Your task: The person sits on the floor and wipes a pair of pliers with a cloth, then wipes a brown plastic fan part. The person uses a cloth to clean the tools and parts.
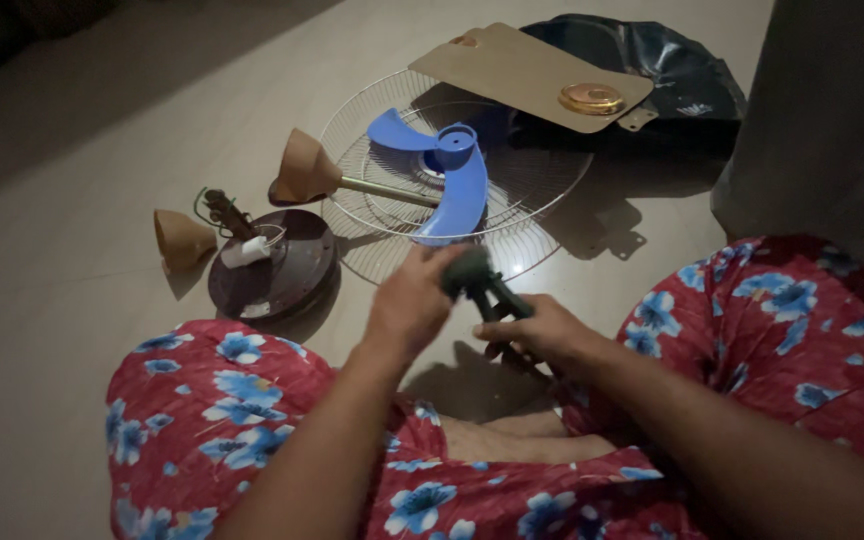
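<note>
I sit on the floor with legs in red cloth with blue flowers (212, 400). My left hand (412, 300) closes around the rounded dark green top of a small fan part (472, 272) held in front of me. My right hand (542, 330) grips the same dark part lower down, by its stem. Just beyond my hands a blue fan blade (447, 175) lies on a round wire fan guard (512, 190).
A brown round motor housing (277, 265) with wires lies to the left, beside two tan cone-shaped covers (180, 238) (304, 170) and a metal rod. A flat cardboard piece (527, 70) with a gold disc (592, 98) rests on a dark bag (672, 70). A grey wall edge (822, 120) stands right.
</note>
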